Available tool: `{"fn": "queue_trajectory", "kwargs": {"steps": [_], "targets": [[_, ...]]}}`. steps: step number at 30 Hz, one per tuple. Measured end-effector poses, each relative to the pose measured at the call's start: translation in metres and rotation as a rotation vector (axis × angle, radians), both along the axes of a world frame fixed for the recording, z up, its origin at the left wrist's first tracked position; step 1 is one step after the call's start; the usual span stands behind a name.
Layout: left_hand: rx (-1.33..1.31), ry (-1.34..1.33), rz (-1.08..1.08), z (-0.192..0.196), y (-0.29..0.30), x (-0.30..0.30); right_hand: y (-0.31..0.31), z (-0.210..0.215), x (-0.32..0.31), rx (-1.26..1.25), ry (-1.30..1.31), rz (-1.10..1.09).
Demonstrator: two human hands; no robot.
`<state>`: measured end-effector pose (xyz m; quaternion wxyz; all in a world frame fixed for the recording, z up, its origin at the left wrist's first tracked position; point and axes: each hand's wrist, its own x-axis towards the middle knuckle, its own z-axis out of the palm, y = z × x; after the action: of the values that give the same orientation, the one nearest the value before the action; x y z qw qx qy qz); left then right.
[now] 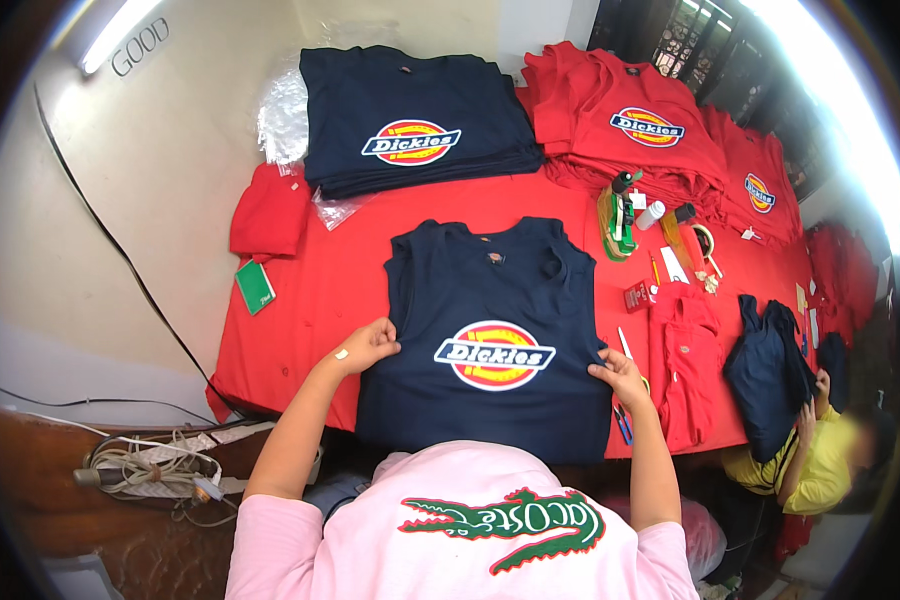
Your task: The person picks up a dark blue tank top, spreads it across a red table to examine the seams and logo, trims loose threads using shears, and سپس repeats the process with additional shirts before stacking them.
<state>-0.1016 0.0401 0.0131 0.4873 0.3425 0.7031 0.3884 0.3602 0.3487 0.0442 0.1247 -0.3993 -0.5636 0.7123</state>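
At the desk's (320, 290) near edge, the navy shirt (490, 420) is lying flat, front print facing up. The right grip (622, 378) is pinching its right side and, slightly farther, the left grip (373, 345) is pinching its left. The cloth is looking light, soft and floppy, likely needing paired holds at sides or shoulders. Beyond, a navy stack (420, 95) and a red stack (610, 95) are sitting.
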Motion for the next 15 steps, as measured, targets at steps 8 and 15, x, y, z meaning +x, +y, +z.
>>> {"fn": "queue_trajectory", "kwargs": {"steps": [8, 15], "targets": [[-0.084, 0.017, -0.085, -0.004, 0.003, -0.049, 0.064, 0.006, 0.006, 0.479, -0.429, 0.068], [0.025, -0.386, 0.349, -0.006, 0.081, -0.022, 0.047, -0.013, -0.112, 0.520, -0.410, -0.216]]}}
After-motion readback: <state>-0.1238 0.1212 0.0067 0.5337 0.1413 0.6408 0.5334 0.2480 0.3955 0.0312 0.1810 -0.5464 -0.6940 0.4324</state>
